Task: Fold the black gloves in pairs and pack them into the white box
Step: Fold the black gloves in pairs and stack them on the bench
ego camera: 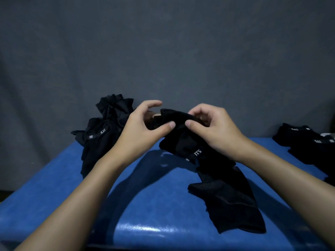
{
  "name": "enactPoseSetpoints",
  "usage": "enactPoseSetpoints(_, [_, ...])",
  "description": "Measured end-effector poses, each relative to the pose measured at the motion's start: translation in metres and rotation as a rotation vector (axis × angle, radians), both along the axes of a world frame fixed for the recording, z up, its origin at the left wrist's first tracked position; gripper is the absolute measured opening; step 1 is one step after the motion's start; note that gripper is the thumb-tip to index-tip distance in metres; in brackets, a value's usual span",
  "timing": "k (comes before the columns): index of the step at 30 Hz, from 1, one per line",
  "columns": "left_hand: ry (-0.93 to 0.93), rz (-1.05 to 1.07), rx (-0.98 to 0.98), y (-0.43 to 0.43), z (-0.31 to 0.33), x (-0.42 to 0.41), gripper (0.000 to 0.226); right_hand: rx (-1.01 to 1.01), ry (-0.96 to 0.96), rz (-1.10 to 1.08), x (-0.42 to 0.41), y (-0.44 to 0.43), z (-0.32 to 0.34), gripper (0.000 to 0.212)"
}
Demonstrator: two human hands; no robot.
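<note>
Nearest the camera, both bare forearms reach out over the blue table (145, 187), angled inward so the hands meet at its middle. Between them the black gloves (226, 196) trail from the hands down to the near right of the table. Their lower end lies flat on the surface while the upper end is lifted, probably so the table carries the slack and the top edge can be worked freely.

The left hand (143, 127) has its thumb pressed onto the raised edge of the fabric. Its forefinger arches up clear of the cloth, and the other fingers are hidden behind the fabric, so it reads as a pinch. The right hand (212, 127) is curled over, thumb and fingertips nipping the same edge just beside the left thumb. This looks like the start of a fold or a roll of the cuff end. Whether one glove or a matched pair is in hand I cannot tell.

Further back on the left sits a loose pile (101, 134) of black gloves, rumpled — apparently those waiting their turn. At the far right edge lies a flatter stack (304, 142), seemingly the finished ones, with a pale sliver (327, 136) behind it. That may be the white box, but too little of it shows to be sure. Behind everything hangs a grey backdrop (163, 42).
</note>
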State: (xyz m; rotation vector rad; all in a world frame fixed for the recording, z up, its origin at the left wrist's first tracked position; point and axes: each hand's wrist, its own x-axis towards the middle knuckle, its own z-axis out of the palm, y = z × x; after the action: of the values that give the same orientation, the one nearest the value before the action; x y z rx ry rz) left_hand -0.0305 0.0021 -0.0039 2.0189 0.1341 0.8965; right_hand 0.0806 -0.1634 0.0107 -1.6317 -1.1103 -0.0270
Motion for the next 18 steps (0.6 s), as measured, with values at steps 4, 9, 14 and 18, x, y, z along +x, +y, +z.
enactPoseSetpoints(4, [0.065,-0.096,-0.090,-0.002,-0.002,-0.001,0.031,0.121,0.177,0.014,0.001,-0.007,-0.002,0.019])
enactPoseSetpoints(9, [-0.002,-0.172,-0.233,-0.013,0.000,0.002,0.011,0.113,0.103,-0.013,-0.003,-0.017,-0.008,0.025])
enactPoseSetpoints(14, [-0.054,-0.122,-0.390,-0.024,-0.002,0.004,0.038,0.004,0.095,0.036,-0.009,-0.031,-0.012,0.030])
enactPoseSetpoints(18, [-0.011,-0.270,-0.398,-0.026,-0.004,0.002,0.062,0.004,0.113,-0.031,-0.011,-0.045,-0.015,0.032])
